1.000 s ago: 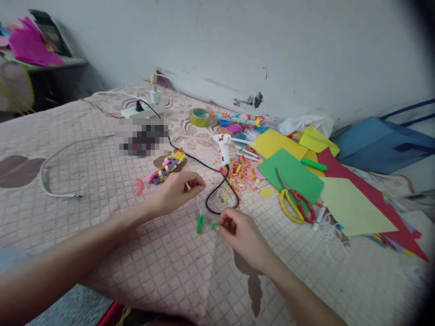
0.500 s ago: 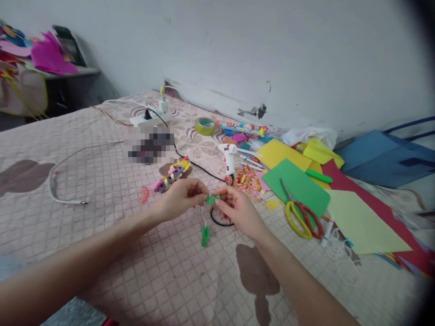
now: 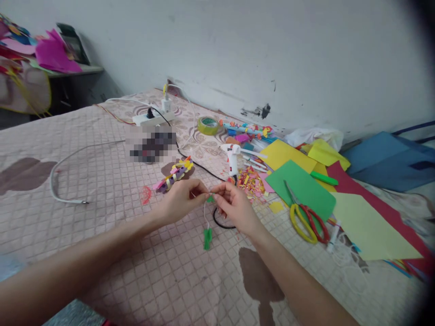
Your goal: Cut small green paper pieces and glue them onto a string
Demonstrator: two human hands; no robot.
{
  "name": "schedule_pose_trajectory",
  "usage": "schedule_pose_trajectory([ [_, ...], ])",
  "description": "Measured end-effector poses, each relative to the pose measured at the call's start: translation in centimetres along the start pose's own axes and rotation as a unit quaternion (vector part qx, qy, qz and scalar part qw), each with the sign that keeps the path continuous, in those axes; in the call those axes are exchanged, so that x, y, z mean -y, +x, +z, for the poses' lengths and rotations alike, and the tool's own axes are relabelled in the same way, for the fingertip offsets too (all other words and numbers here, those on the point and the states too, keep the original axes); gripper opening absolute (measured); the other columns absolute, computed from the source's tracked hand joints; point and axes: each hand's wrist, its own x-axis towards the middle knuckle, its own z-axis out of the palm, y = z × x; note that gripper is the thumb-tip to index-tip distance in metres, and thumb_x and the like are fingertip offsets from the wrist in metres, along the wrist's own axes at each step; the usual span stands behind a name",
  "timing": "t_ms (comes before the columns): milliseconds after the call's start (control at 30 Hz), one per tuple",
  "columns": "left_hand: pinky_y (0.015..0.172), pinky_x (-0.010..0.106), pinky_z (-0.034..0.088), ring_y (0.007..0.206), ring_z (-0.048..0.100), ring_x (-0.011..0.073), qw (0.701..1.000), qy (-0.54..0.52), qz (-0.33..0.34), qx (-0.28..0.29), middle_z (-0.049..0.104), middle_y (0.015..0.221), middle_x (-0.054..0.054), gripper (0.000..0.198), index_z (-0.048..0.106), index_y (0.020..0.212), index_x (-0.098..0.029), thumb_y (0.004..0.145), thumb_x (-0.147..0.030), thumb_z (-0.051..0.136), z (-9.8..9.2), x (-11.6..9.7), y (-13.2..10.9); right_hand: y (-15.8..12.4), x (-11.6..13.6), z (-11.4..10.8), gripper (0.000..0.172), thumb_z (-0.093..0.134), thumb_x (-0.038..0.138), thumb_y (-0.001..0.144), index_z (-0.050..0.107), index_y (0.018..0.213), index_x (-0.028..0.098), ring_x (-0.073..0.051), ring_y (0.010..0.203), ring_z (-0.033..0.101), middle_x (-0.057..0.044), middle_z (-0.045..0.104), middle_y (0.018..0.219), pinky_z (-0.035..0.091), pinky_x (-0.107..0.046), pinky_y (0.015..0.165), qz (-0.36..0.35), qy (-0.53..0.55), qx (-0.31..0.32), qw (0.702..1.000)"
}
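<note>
My left hand point(image 3: 185, 199) and my right hand point(image 3: 234, 206) meet in the middle of the view, each pinching a small green paper piece point(image 3: 210, 198) between thumb and fingers. Most of that piece is hidden by my fingertips. From it a thin white string point(image 3: 205, 213) hangs down, and a fringed green paper tassel point(image 3: 207, 238) dangles at its lower end. Just beyond my left hand lies a purple decorated paper tube point(image 3: 175, 175) with yellow and pink trim. A white glue gun point(image 3: 233, 160) stands beyond my right hand, its black cord looping beneath it.
Scissors with yellow and red handles point(image 3: 307, 222) lie on green paper point(image 3: 301, 188) at right, among coloured sheets. A roll of tape point(image 3: 208, 126) and a power strip point(image 3: 152, 118) are farther back. Paper scraps point(image 3: 251, 181) lie near the glue gun. A white cable point(image 3: 68, 199) curves at left.
My fingertips have closed in over the green piece, so less of it shows. The tassel still hangs below. The view has shifted slightly.
</note>
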Motion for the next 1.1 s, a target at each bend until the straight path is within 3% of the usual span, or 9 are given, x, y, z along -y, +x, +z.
schedule_pose_trajectory([
  [267,0.045,0.019,0.036,0.050,0.049,0.0080,0.988,-0.126,-0.080,0.047,0.055,0.057,-0.002,0.019,0.055,0.072,-0.014,0.079,-0.032,0.059,-0.13,0.80,0.67,-0.06,0.56,-0.21,0.013,0.058,0.024,0.074,0.052,0.084,0.019,-0.006,0.044,0.046,0.006,0.051,0.061,0.038,-0.018,0.039,0.050,0.079,0.009,0.996],
  [567,0.048,0.020,0.041,0.052,0.051,0.0079,0.984,-0.154,-0.079,0.036,0.058,0.062,0.000,0.027,0.054,0.074,-0.014,0.085,-0.038,0.049,0.07,-0.02,0.44,-0.14,-0.02,0.09,0.015,0.060,0.022,0.072,0.052,0.084,0.019,-0.006,0.046,0.047,0.005,0.052,0.063,0.036,-0.018,0.038,0.046,0.113,-0.018,0.992],
  [733,0.047,0.019,0.040,0.054,0.052,0.0086,0.989,-0.122,-0.066,0.048,0.057,0.061,-0.001,0.022,0.057,0.078,-0.014,0.078,-0.035,0.061,0.04,0.02,0.34,-0.19,-0.02,0.17,0.018,0.061,0.024,0.072,0.051,0.086,0.020,-0.007,0.046,0.047,0.005,0.053,0.066,0.037,-0.018,0.039,0.045,0.119,-0.015,0.992],
  [900,0.047,0.018,0.038,0.051,0.050,0.0074,0.985,-0.143,-0.084,0.042,0.056,0.059,-0.002,0.019,0.055,0.073,-0.013,0.080,-0.031,0.058,-0.11,0.11,0.35,-0.24,0.10,-0.09,0.015,0.059,0.031,0.077,0.053,0.085,0.019,-0.007,0.046,0.047,0.004,0.052,0.063,0.037,-0.018,0.039,0.040,0.115,-0.034,0.992],
  [1100,0.046,0.018,0.037,0.051,0.050,0.0076,0.983,-0.160,-0.079,0.042,0.056,0.059,-0.002,0.019,0.055,0.073,-0.014,0.080,-0.032,0.058,-0.14,0.13,0.33,-0.44,0.16,0.10,0.019,0.063,0.035,0.075,0.051,0.077,0.020,-0.007,0.040,0.042,0.007,0.049,0.054,0.034,-0.019,0.038,0.057,0.079,0.015,0.995],
])
